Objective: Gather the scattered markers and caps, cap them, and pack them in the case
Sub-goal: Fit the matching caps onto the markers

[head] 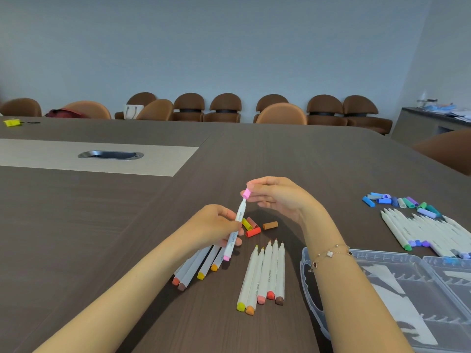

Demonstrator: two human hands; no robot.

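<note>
Left hand (216,222) fingers grip a slim white plastic marker (234,230); right hand (277,197) fingers pinch its squarish pink cap (246,193).

The one word showing clearly enough to read is "marker", running in grey lowercase letters lengthwise down the white plastic barrel of the pink-ended marker pen (233,234), just below where the left hand (216,225) is gripping it. Higher on that same barrel, a smaller grey marking is showing near the tip end, but it is too small to read. Grey print is also running along the white barrels of the five uncapped marker pens (262,276) lying side by side on the dark wooden table (102,225); its letters are too blurred to tell for certain.
</note>
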